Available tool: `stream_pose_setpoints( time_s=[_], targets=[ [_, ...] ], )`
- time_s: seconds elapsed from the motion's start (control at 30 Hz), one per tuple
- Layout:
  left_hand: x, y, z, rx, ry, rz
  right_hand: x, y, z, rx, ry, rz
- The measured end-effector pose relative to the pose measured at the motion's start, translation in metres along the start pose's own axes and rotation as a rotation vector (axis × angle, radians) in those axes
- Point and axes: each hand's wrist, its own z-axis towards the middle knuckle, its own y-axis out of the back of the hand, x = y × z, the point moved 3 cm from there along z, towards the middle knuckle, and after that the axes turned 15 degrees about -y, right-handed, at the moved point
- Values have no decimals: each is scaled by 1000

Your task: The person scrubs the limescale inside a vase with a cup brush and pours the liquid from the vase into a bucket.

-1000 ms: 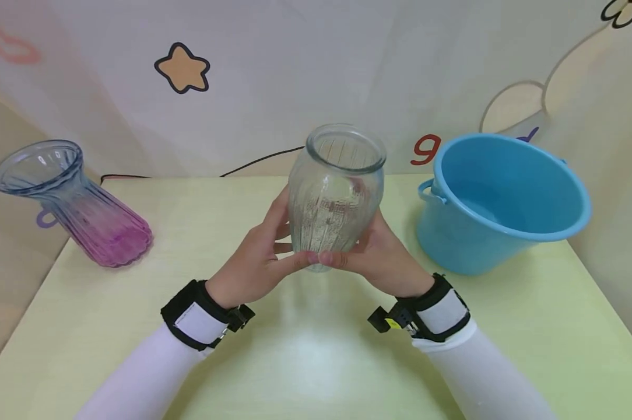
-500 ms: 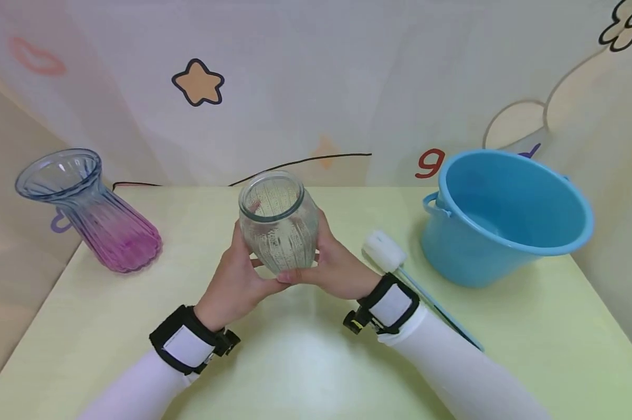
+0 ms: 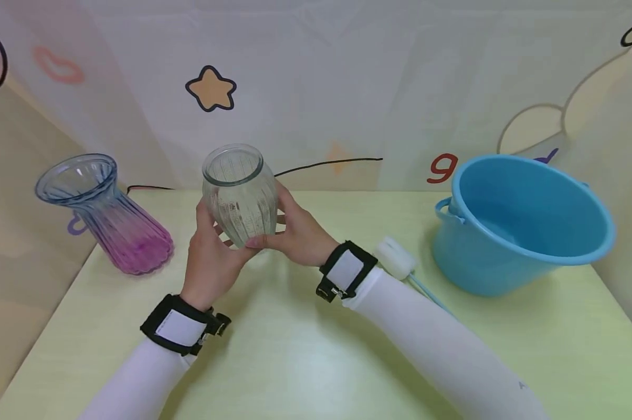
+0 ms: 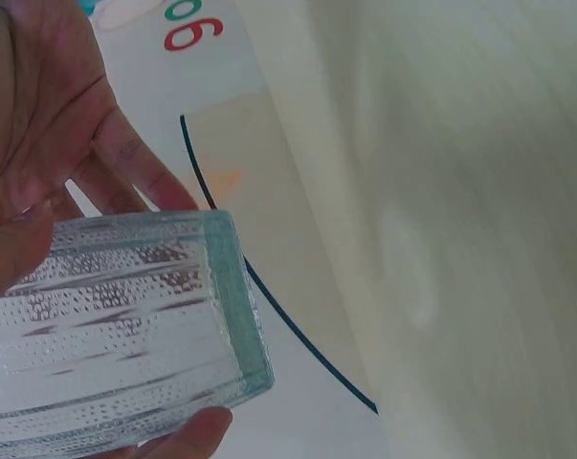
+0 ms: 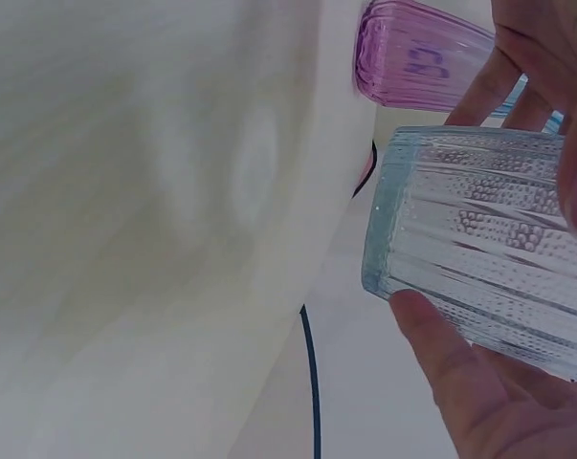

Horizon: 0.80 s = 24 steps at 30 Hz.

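Observation:
A clear ribbed glass vase [image 3: 242, 201] is held up off the table between both hands, its mouth upward and tilted slightly. My left hand [image 3: 208, 265] grips its left side low down, and my right hand [image 3: 306, 236] grips the right side, with the thumb across the lower front. In the left wrist view the thick glass base and the bumpy inner texture of the vase [image 4: 106, 325] show clearly. The right wrist view gives the same vase [image 5: 470, 239] with fingers on both sides of it. The fingers behind the glass are partly hidden.
At the left stands a vase fading from blue to pink [image 3: 132, 233]. A blue bucket [image 3: 478, 251] is at the right. Beside the right forearm lies a white-headed brush [image 3: 396, 256], its blue handle partly covered by the sleeve. A decorated wall sheet [image 3: 316, 76] hangs behind the table.
Both hands have carried the clear glass vase to the left, dipping midway and then rising. The white brush has come into view from behind the right arm. The head view has shifted slightly.

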Motion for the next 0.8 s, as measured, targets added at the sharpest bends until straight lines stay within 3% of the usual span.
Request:
stream_pose_setpoints(
  time_s=[0.27, 0.53, 0.8],
  targets=[
    [17, 11, 16, -111, 25, 58, 14, -6, 36, -48, -66, -82],
    [30, 14, 21, -190, 89, 103, 16, -16, 63, -19, -106, -87],
    [45, 18, 27, -258, 160, 86, 20, -28, 86, 12, -141, -107]
  ],
)
